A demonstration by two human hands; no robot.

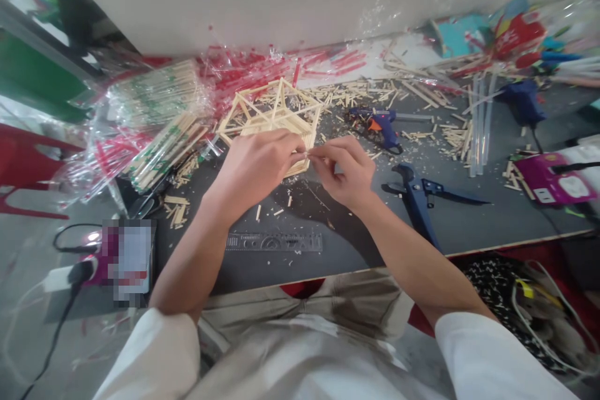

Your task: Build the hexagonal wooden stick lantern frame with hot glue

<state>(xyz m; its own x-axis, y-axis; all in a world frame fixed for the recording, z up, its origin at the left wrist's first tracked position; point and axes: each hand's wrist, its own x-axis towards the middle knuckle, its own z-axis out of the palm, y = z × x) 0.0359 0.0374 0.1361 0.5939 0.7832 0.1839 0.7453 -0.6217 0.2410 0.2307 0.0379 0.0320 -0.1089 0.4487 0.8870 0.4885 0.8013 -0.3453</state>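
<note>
L hand [262, 159] & R hand [344, 169] meet tip to tip over the near R edge of the stick frame [285, 119]. Both are pinched: thumbs & forefingers closed on a tiny pale bit [307, 153] btwn them, too small to ID. R hand's other fingers are curled in; L hand's back hides part of the frame, so can't tell if it's also leaning on it.

Frame = many-sided, w/ thin spokes meeting near the middle & slats below; sits mid-tabletop [347, 256], just past the hands.

Step in hand, best guess: fine fingertip work on a small pc., prob. cleaning or prepping it, rather than gluing, since the glue gun [384, 128] lies apart on the R, w/ no hand on it. Cutters [417, 194] also lie loose, near the R forearm. Clear ruler [276, 242] is flat btwn the forearms, nr the front edge. Cut sticks [457, 140] are heaped farther R, next to clear glue sticks [479, 125].

Next move, IMO, calls for a light but firm pinch, steady wrists, & keeping knuckles off the spokes, which look thin & easily knocked.
</note>
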